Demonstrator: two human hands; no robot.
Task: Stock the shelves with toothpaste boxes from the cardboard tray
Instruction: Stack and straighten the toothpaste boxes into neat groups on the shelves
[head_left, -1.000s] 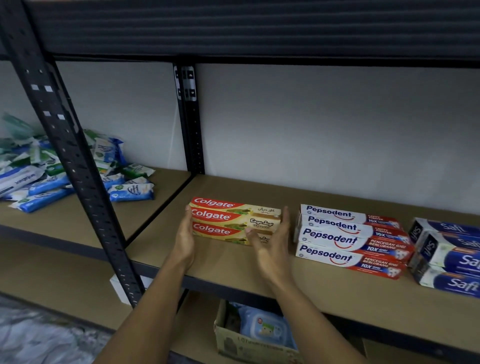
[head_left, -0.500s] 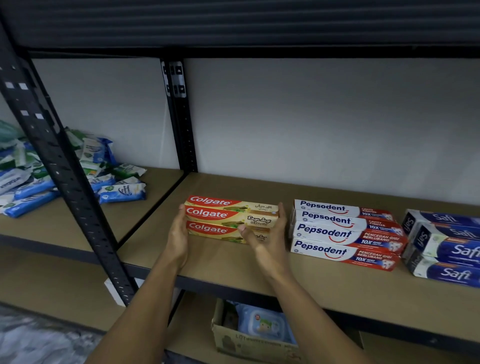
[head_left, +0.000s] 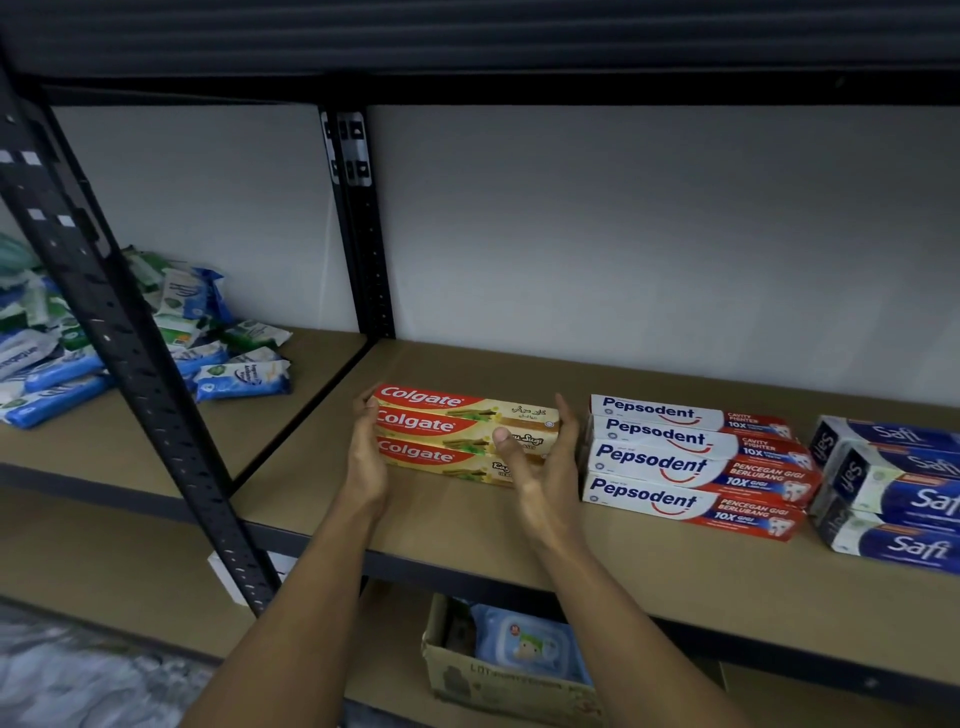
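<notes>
Both hands are pressed flat against the ends of the Colgate boxes (head_left: 457, 434), squaring them up. The left hand (head_left: 366, 452) cups the red end, fingers curled round it. The right hand (head_left: 545, 465) has its palm against the gold end and its thumb lying over the front of the middle box. Neither grip lifts anything; the hands clamp the group between them, palms facing each other.

There are three Colgate boxes, lying long-side to the front in a tight stepped group on the shelf board (head_left: 519, 525). They sit towards the left of this bay, a little in from the black upright post (head_left: 363, 234) at the back. Bare board lies in front of them down to the shelf's front edge, and a deep strip of bare board runs behind them to the white wall.

Just beside the right hand, with a narrow gap, are four Pepsodent boxes (head_left: 691, 462), stepped the same way. Next to those, at the right edge of view, stand the blue Safi boxes (head_left: 893, 493); I count about four, though they are cut off.

In the left-hand bay, beyond the slanting front post, lies a loose heap of blue and green packets (head_left: 156, 343), too jumbled to count. Below the shelf, a cardboard box (head_left: 498, 680) holds a blue pack of wipes (head_left: 524, 644).
</notes>
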